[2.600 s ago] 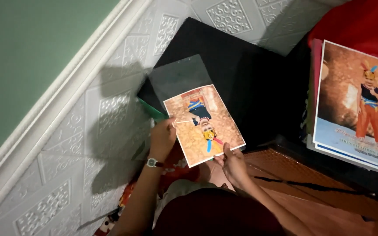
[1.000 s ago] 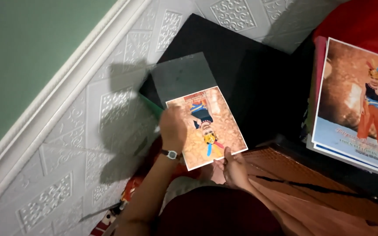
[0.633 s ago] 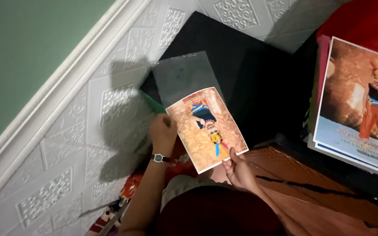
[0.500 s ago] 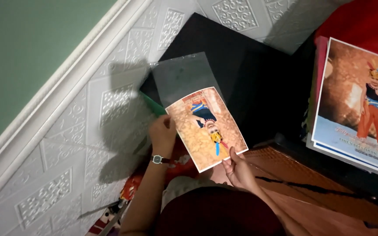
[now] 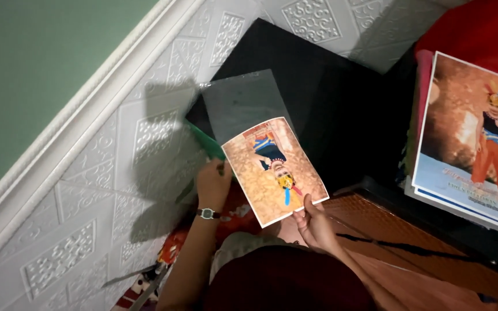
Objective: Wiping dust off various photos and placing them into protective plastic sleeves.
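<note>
— Two hands share one printed photo (image 5: 275,171): the right hand (image 5: 314,222) pinches its near corner between thumb and fingers, and the left hand (image 5: 213,183) is closed on the left edge, by the mouth of the clear plastic sleeve (image 5: 244,105).

— And where does the picture sit?

— Partly over the sleeve, tilted, its far end overlapping the sleeve's lower part above the black board (image 5: 312,86). Whether that end lies inside the sleeve or only on top cannot be told.

— What would make the handling clean?

— Probably keeping the photo's long edges in line with the sleeve's sides, so the far corners do not snag. The left hand would best hold the film flat while the right hand feeds the sheet by its corner, fingertips off the printed face.
</note>
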